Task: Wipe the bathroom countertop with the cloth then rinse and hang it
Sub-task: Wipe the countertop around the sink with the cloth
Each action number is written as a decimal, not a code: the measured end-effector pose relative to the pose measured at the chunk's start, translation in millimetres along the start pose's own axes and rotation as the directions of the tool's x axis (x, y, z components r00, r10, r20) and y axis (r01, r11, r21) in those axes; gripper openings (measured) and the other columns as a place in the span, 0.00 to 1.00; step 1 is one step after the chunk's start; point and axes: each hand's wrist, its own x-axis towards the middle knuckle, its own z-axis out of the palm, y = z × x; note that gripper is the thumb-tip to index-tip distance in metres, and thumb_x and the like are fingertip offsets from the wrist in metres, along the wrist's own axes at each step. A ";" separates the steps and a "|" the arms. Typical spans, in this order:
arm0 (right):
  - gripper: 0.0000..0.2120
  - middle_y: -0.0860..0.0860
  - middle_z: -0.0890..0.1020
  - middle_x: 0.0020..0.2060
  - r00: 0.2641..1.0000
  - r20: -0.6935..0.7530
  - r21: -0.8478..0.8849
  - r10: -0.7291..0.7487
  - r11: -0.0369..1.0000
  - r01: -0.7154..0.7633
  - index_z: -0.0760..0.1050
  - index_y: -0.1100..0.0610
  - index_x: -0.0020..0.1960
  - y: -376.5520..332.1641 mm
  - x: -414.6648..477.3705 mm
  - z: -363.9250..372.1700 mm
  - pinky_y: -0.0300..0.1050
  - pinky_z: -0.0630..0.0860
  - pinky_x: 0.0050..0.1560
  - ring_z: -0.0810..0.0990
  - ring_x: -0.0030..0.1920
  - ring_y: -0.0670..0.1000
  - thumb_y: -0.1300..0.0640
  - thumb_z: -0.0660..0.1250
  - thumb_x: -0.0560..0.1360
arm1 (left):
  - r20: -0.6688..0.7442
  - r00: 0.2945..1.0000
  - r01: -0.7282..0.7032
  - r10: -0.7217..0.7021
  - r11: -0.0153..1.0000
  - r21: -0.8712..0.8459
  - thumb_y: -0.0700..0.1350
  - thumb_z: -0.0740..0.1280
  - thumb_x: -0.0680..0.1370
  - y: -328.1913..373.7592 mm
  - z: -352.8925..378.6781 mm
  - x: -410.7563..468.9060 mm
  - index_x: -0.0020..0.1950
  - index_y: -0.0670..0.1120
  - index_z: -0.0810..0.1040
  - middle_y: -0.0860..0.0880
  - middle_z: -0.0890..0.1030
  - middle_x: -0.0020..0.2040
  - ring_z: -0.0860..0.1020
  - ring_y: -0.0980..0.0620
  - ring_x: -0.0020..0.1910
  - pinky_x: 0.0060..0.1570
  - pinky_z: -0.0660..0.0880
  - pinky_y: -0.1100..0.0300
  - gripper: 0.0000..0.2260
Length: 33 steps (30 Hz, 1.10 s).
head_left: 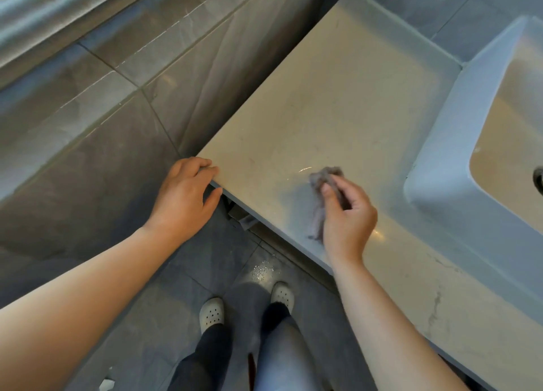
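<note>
A beige stone countertop (338, 102) runs from the near corner toward the back wall. My right hand (346, 217) holds a small bunched grey cloth (324, 177) between thumb and fingers, just above or on the countertop near its front edge. A tail of the cloth hangs down beside my palm. My left hand (188, 196) rests on the countertop's near left corner, fingertips on top and thumb under the edge. A white basin (440, 143) sits at the right end of the countertop.
Grey tiled wall (102, 96) stands left of the countertop. Grey floor tiles (182, 273) lie below, with my two feet in white perforated shoes (211, 314). A wet glinting patch (263, 270) marks the floor by the counter's edge. The basin's drain shows at the far right.
</note>
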 end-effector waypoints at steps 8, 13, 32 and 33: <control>0.13 0.57 0.81 0.55 0.986 -0.132 -0.398 -0.099 0.916 0.039 0.79 0.62 0.57 41.3 108.0 -13.6 0.51 0.72 0.61 0.77 0.57 0.57 0.59 0.65 0.75 | -0.020 0.998 0.069 -0.067 0.994 0.088 0.46 0.70 0.74 15.2 -2.1 23.5 0.48 0.39 0.77 0.43 0.75 0.50 0.71 0.39 0.50 0.47 0.71 0.49 0.11; 0.15 0.57 0.77 0.63 0.985 -0.114 -0.432 -0.129 0.899 0.068 0.76 0.62 0.62 44.8 113.9 -13.3 0.48 0.68 0.65 0.73 0.63 0.58 0.58 0.64 0.77 | 0.000 0.994 0.109 -0.110 0.988 0.106 0.48 0.68 0.75 21.1 -0.2 30.6 0.47 0.40 0.76 0.44 0.74 0.50 0.70 0.40 0.51 0.44 0.74 0.48 0.11; 0.13 0.53 0.80 0.57 0.968 0.093 -0.351 -0.233 0.902 0.251 0.80 0.60 0.58 14.7 56.6 47.2 0.23 0.56 0.63 0.75 0.57 0.51 0.62 0.69 0.74 | 0.057 0.986 0.149 -0.156 0.982 0.116 0.48 0.68 0.75 24.2 -1.8 32.4 0.50 0.42 0.76 0.46 0.73 0.53 0.69 0.42 0.53 0.38 0.73 0.52 0.11; 0.12 0.52 0.81 0.56 0.964 0.121 -0.332 -0.238 0.905 0.265 0.80 0.59 0.58 12.1 51.7 49.3 0.23 0.57 0.62 0.75 0.56 0.50 0.62 0.69 0.74 | 0.069 0.985 0.147 -0.156 0.982 0.116 0.48 0.68 0.75 23.5 -2.8 32.4 0.51 0.42 0.76 0.46 0.73 0.54 0.69 0.42 0.53 0.39 0.74 0.51 0.11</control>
